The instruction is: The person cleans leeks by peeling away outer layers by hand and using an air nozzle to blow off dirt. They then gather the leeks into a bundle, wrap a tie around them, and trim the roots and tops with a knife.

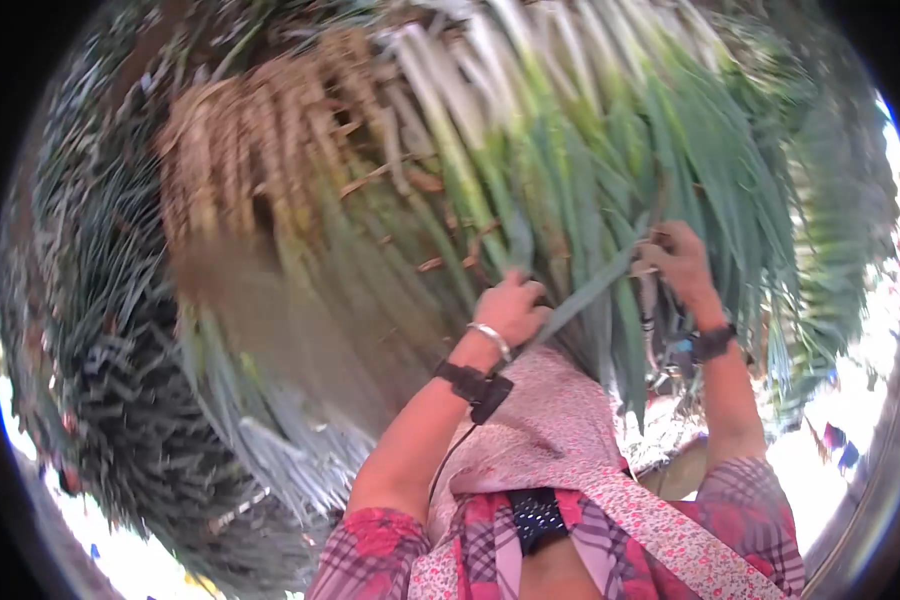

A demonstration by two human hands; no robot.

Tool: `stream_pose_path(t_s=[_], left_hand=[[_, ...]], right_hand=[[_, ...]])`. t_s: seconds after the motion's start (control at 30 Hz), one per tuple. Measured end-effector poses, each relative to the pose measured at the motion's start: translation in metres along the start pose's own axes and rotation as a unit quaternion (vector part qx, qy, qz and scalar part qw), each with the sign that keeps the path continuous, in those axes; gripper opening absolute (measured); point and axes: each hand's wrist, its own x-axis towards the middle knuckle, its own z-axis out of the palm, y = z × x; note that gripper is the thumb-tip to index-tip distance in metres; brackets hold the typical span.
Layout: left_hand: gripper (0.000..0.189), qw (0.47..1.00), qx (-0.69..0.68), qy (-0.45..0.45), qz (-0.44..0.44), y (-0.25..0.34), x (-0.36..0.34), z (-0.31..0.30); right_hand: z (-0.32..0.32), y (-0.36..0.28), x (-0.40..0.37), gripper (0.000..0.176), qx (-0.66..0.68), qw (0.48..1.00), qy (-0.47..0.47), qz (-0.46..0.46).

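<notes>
A wide layer of green onions (590,150) lies in front of me, white stems at the top and green leaves hanging toward me. My left hand (513,310) is closed around a green onion stalk (519,245) at the middle of the layer. To its right, my right hand (675,262) has its fingers pinched at a leaf among the hanging greens. One long flat leaf (595,290) stretches slantwise between the two hands. Exactly what lies inside the right fingers is partly hidden.
Unpeeled stalks with dry brown husks (280,140) cover the left of the layer. A large heap of dark green leaves (90,270) stands farther left, and more greens (840,210) at the right. My floral apron (540,420) touches the lower leaf ends. A brownish blur (260,290) crosses the left side.
</notes>
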Motion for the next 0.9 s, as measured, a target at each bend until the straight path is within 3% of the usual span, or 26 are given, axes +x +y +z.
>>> stream_pose_path(t_s=[0.1,0.17,0.2,0.23,0.27,0.3,0.33,0.37,0.4,0.43,0.47,0.53,0.6,0.67,0.7,0.73,0.8,0.87,0.9], left_hand=[[0.05,0.982,-0.099,0.12,0.111,0.013,-0.022,-0.013],[0.066,0.943,-0.279,0.091,0.158,0.039,-0.036,-0.027],[0.066,0.945,-0.275,0.094,0.15,0.051,-0.044,-0.028],[0.069,0.866,-0.463,0.087,0.168,0.064,-0.052,-0.028],[0.073,0.75,-0.63,0.079,0.186,0.072,-0.057,-0.033],[0.05,0.69,-0.711,0.115,0.077,0.074,-0.066,-0.046],[0.05,0.692,-0.707,0.12,0.08,0.063,-0.07,-0.056],[0.044,0.656,-0.737,0.158,0.024,0.046,-0.069,-0.067],[0.042,0.637,-0.749,0.18,-0.002,0.032,-0.069,-0.072],[0.039,0.617,-0.76,0.203,-0.028,0.017,-0.068,-0.077],[0.036,0.615,-0.745,0.255,-0.036,0.002,-0.067,-0.077],[0.032,0.61,-0.727,0.31,-0.05,-0.02,-0.073,-0.075],[0.029,0.753,-0.608,0.249,-0.034,-0.031,-0.077,-0.071],[0.036,0.747,-0.607,0.27,-0.009,-0.046,-0.09,-0.077],[0.043,0.835,-0.411,0.362,-0.058,-0.063,-0.101,-0.085],[0.05,0.876,-0.19,0.431,-0.1,-0.082,-0.114,-0.092],[0.058,0.824,0.082,0.519,-0.213,-0.139,-0.136,-0.091],[0.059,0.789,0.092,0.503,-0.342,-0.179,-0.146,-0.081],[0.059,0.789,0.091,0.502,-0.342,-0.191,-0.147,-0.077]], right_hand=[[-0.002,-0.076,-0.012,0.025,-0.049,0.993,0.041,-0.097],[0.012,-0.145,-0.024,0.021,-0.035,0.972,-0.035,-0.23],[0.027,-0.164,-0.025,0.021,-0.027,0.972,-0.041,-0.23],[0.043,-0.182,-0.021,0.027,-0.027,0.968,-0.087,-0.233],[0.057,-0.198,-0.014,0.033,-0.029,0.962,-0.131,-0.239],[0.075,-0.205,-0.007,0.033,-0.027,0.96,-0.133,-0.246],[0.098,-0.204,0.001,0.046,-0.033,0.95,-0.091,-0.298],[0.117,-0.2,0.004,0.06,-0.038,0.936,-0.049,-0.348],[0.13,-0.191,-0.004,0.06,-0.033,0.934,-0.051,-0.353],[0.142,-0.178,-0.019,0.07,-0.112,0.92,-0.09,-0.366],[0.155,-0.168,-0.029,0.08,-0.19,0.898,-0.127,-0.376],[0.192,-0.151,-0.043,0.082,-0.174,0.909,-0.135,-0.354],[0.213,-0.141,-0.042,0.083,-0.163,0.92,-0.144,-0.327],[0.227,-0.133,-0.027,0.086,-0.106,0.914,-0.165,-0.356],[0.232,-0.129,-0.027,0.085,-0.138,0.909,-0.177,-0.351],[0.233,-0.128,-0.035,0.085,-0.134,0.91,-0.179,-0.35],[0.228,-0.13,-0.062,0.083,-0.177,0.906,-0.299,-0.241],[0.228,-0.122,-0.09,0.081,-0.216,0.881,-0.319,-0.274],[0.231,-0.121,-0.098,0.08,-0.213,0.872,-0.355,-0.26]])
